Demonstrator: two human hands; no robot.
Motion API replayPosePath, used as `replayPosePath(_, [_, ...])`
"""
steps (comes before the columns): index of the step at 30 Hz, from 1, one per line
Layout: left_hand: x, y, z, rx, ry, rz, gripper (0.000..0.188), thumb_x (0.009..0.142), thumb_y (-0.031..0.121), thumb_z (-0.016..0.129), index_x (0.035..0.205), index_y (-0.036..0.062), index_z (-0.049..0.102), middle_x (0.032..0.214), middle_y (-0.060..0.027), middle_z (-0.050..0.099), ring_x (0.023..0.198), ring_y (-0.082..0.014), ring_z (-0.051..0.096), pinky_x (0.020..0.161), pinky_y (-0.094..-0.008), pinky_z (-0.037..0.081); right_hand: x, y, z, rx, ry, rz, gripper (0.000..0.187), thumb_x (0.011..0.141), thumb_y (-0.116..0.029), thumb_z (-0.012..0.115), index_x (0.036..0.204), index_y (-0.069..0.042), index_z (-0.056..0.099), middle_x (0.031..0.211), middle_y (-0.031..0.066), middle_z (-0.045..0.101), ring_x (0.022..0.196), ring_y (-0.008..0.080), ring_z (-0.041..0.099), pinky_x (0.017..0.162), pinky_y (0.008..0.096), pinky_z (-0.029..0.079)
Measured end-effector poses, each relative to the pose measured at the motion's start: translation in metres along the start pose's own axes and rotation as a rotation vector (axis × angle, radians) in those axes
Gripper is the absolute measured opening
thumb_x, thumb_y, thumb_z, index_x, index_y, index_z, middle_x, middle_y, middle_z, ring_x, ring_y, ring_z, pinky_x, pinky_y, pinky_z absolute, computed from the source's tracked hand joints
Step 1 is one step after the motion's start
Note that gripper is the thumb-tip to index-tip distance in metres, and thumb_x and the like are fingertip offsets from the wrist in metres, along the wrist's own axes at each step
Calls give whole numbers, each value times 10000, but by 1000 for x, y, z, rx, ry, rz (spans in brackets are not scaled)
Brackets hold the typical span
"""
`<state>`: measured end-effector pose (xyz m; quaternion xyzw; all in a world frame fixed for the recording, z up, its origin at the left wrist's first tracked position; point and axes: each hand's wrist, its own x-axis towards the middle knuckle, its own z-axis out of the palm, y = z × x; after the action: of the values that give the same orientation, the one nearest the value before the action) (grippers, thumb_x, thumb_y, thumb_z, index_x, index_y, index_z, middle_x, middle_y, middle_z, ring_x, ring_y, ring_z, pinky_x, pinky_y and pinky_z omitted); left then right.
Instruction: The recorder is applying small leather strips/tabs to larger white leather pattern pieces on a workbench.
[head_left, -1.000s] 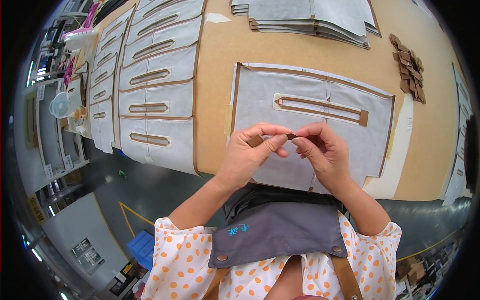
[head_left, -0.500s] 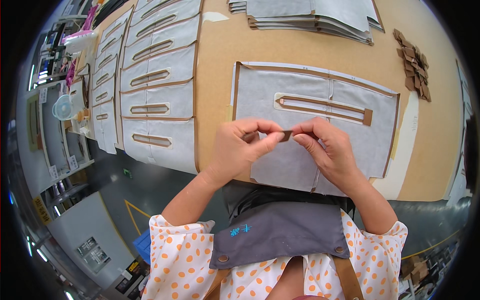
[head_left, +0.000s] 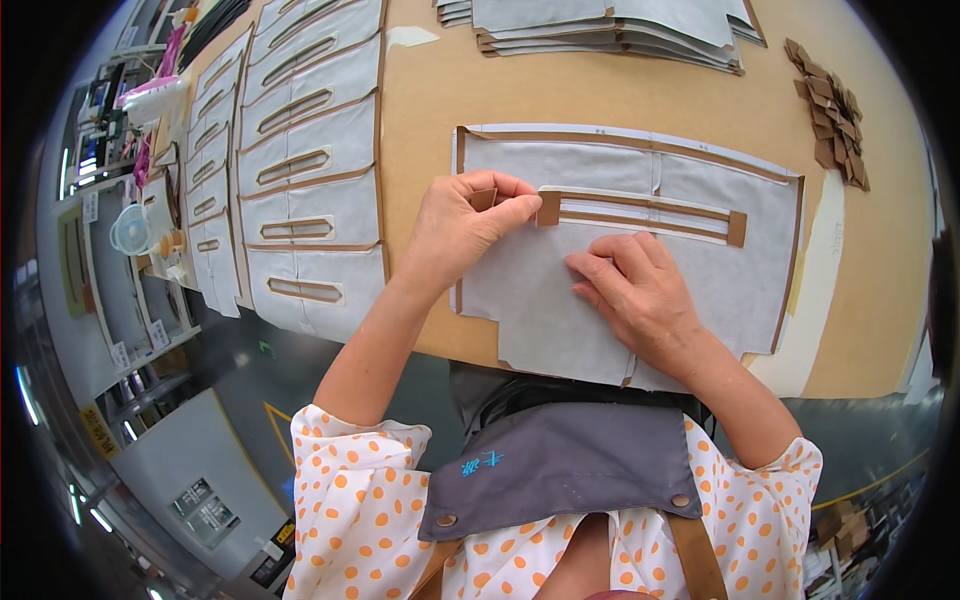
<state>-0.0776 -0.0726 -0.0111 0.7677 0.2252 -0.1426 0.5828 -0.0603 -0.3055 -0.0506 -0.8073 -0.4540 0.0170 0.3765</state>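
Observation:
A grey fabric panel [head_left: 520, 270] with brown edging lies flat on the table before me. Across it runs a long slot [head_left: 650, 213] with brown strips along both sides, and a small brown tab [head_left: 737, 229] covers its right end. My left hand [head_left: 465, 235] pinches another brown tab [head_left: 549, 208] by its edge, laid over the slot's left end. A further brown piece [head_left: 483, 199] is tucked among that hand's fingers. Just below the slot, my right hand [head_left: 640, 300] rests over the panel, fingers curled in, with nothing seen in them.
Rows of overlapping grey panels [head_left: 310, 255] with similar slots lie to the left. At the back is a stack of grey panels [head_left: 610, 35]. A heap of brown tabs [head_left: 835, 115] sits at the far right. Pale tape [head_left: 822, 270] runs down the table's right side.
My left hand has moved up and left, bringing the brown tab from between both hands onto the slot's left end. My right hand has let go of it and stays low over the panel.

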Motion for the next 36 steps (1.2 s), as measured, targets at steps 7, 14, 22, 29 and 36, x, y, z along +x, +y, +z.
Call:
replayPosePath(7, [5, -2, 2, -22, 15, -17, 180, 873, 183, 773, 950, 21, 750, 806, 18, 674, 721, -34, 545, 624, -198, 420, -2, 1, 1, -8, -2, -4, 301, 780, -92, 743, 1065, -63, 650, 1002, 64, 568, 903, 232, 543, 819, 361, 481])
replayPosePath(14, [7, -6, 3, 13, 58, -50, 177, 872, 185, 779, 940, 25, 749, 793, 16, 674, 686, -29, 538, 597, -189, 416, -1, 2, 1, 2, 17, -17, 302, 779, -87, 738, 1065, -60, 647, 995, 59, 568, 900, 227, 546, 805, 360, 475])
replayPosePath(22, [6, -6, 7, 37, 91, -44, 152, 878, 177, 768, 921, 33, 751, 769, 24, 668, 667, -20, 526, 572, -186, 399, -2, 3, 2, 16, 30, -19, 283, 786, -87, 735, 1052, -59, 642, 995, 53, 572, 900, 222, 552, 770, 356, 466])
replayPosePath(29, [4, -3, 12, 24, 135, -50, 141, 884, 172, 757, 904, 33, 750, 748, 38, 655, 646, -14, 506, 563, -189, 392, -2, 3, 3, 14, 40, -25, 288, 783, -88, 740, 1052, -60, 641, 996, 52, 572, 903, 220, 554, 766, 355, 466])
replayPosePath(36, [3, -4, 11, 55, 141, -52, 135, 884, 173, 755, 907, 39, 750, 760, 24, 670, 658, -23, 528, 578, -195, 416, -1, 2, 2, 14, 38, -24, 293, 780, -86, 742, 1054, -61, 642, 999, 51, 572, 915, 221, 554, 772, 357, 469])
